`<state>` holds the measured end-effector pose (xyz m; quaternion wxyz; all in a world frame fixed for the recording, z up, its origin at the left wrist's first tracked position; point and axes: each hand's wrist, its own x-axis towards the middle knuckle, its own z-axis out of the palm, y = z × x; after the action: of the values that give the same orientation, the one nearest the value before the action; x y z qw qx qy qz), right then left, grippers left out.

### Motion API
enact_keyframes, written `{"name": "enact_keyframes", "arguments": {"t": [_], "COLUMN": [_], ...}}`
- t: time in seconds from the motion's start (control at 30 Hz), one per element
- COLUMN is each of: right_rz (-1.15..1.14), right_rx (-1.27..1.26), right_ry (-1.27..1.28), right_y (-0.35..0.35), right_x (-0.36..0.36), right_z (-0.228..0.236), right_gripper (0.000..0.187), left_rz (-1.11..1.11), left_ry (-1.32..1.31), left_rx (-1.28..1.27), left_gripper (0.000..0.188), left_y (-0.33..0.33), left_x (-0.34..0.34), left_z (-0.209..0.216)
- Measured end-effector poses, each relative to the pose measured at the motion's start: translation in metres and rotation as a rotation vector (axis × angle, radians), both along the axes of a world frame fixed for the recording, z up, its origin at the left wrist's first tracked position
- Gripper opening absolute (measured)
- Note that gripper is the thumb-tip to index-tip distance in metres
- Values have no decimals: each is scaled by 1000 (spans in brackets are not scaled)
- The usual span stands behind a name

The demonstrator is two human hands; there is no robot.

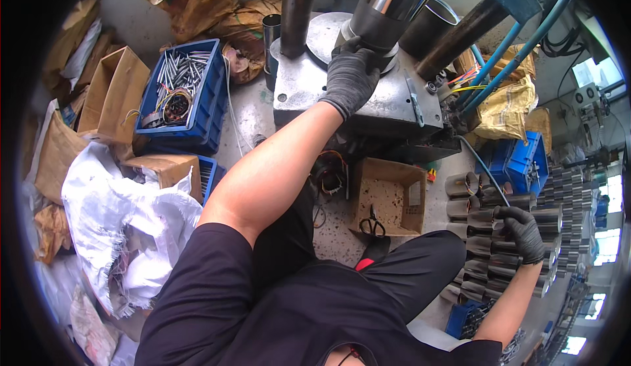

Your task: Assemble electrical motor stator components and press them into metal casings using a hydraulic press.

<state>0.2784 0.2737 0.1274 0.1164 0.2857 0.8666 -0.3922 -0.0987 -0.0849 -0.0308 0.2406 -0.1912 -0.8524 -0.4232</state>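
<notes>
My left hand (351, 77), in a dark grey knit glove, reaches forward to the press. Its fingers are closed against the dark lower part of a metal cylinder (371, 31), which stands on a round plate on the press bed (299, 87). A shiny cylindrical section rises above it. Off to the right, my gloved right hand (524, 233) is closed at the end of a thin, curved grey rod (483, 162) that runs down from the press's side. Whether the rod is stiff or a hose is hard to tell. Beneath that hand lie rows of metal tubes (483, 254).
An open cardboard box (388, 182) with black-handled scissors (372, 223) sits before my knees. At left are a blue crate (210, 119) of metal rods and a white sack (125, 208). Steel columns (299, 11) flank the press; blue hoses (519, 57) hang at right.
</notes>
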Motion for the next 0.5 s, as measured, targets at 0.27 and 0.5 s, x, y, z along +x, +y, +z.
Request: {"name": "enact_keyframes", "arguments": {"t": [0.27, 0.5], "right_rz": [53, -41], "right_rx": [-30, 102], "right_ry": [-113, 360], "right_y": [6, 15], "right_x": [3, 11], "right_z": [-5, -23], "right_gripper": [31, 30], "left_rz": [-18, -23], "left_ry": [2, -43], "left_rx": [23, 5], "left_gripper": [36, 38], "left_y": [0, 1], "left_x": [1, 1], "left_z": [0, 2]}}
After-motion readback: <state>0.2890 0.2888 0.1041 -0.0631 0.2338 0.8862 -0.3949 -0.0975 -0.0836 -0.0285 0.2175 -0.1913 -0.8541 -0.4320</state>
